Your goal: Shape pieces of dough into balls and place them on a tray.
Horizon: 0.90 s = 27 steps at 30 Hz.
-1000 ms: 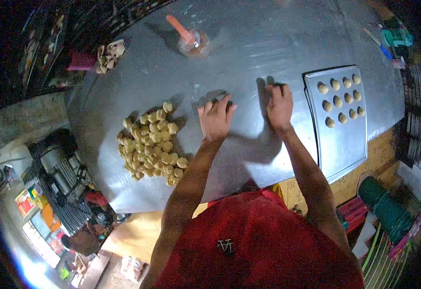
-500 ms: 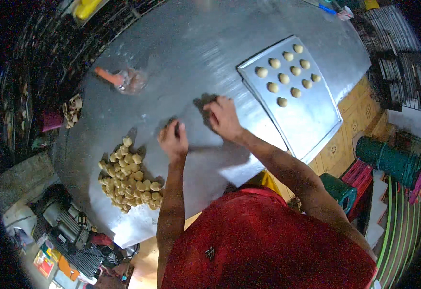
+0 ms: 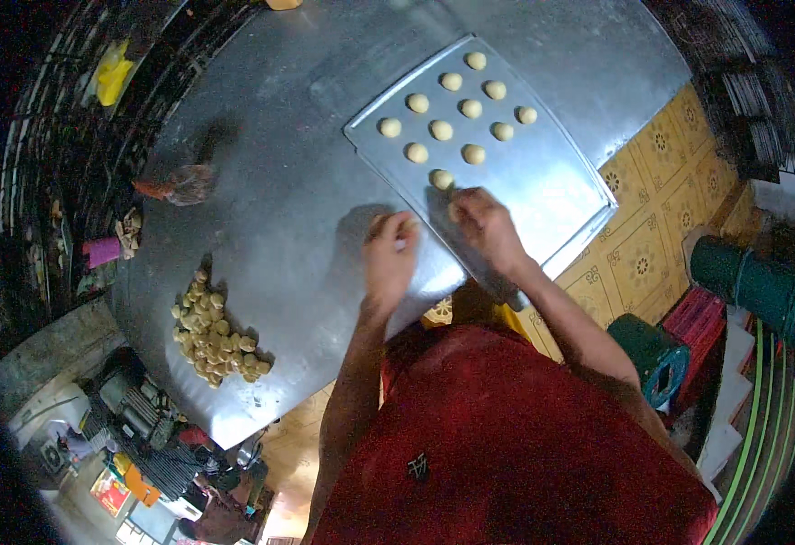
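Note:
Over the near left edge of a metal baking tray point(image 3: 556, 238), my right hand point(image 3: 490, 234) is closed, fingertips pinched on a dough ball point(image 3: 455, 211) that is mostly hidden by them. Several round, smooth dough balls point(image 3: 441, 130) sit spaced in rows on the tray's far part; the closest one point(image 3: 441, 179) lies just beyond my right fingertips. My left hand point(image 3: 390, 259) hovers over the metal table point(image 3: 298, 236), just left of the tray, its fingers curled together. A pale bit shows among those fingers, too small to name.
A heap of dough pieces point(image 3: 211, 331) lies on the table's left side. Farther back is a clear plastic bag with an orange end point(image 3: 179, 186). A motor point(image 3: 134, 404) stands off the table's left corner. Green drums point(image 3: 747, 282) and a tiled floor point(image 3: 647, 245) are at the right.
Both hands have moved rightward from the middle of the table, the right one reaching the tray. The right fingers now pinch a dough ball. The whole view has shifted toward the tray.

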Motion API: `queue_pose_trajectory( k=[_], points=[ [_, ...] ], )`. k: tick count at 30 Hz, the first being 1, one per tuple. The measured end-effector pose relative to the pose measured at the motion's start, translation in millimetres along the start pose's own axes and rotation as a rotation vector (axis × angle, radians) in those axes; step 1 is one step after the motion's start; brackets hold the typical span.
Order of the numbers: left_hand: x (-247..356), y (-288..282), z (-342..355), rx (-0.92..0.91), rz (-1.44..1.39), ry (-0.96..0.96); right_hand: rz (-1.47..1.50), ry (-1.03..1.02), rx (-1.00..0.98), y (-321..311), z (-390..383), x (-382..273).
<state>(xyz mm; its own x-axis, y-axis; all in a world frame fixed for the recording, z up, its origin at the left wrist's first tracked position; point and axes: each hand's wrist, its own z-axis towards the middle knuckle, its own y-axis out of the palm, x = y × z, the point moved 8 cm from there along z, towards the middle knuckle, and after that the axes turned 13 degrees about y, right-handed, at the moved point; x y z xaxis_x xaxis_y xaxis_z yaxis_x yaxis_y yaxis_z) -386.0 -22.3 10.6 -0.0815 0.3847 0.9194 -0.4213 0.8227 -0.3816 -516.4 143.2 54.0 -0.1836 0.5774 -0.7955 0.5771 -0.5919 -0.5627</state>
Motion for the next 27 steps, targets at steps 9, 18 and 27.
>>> queue_pose_trajectory(
  k=[9, 18, 27],
  points=[
    [58, 91, 47, -0.217, 0.361, 0.174, -0.305, -0.105, 0.245, -57, 19, 23],
    [-27, -104, -175, 0.202, 0.264, -0.073, -0.194, -0.376, -0.159, 139, -45, -67],
    [-88, -333, -246, 0.435, 0.758, -0.245, -0.561, -0.477, -0.039, 249, -21, -112]
  ],
)
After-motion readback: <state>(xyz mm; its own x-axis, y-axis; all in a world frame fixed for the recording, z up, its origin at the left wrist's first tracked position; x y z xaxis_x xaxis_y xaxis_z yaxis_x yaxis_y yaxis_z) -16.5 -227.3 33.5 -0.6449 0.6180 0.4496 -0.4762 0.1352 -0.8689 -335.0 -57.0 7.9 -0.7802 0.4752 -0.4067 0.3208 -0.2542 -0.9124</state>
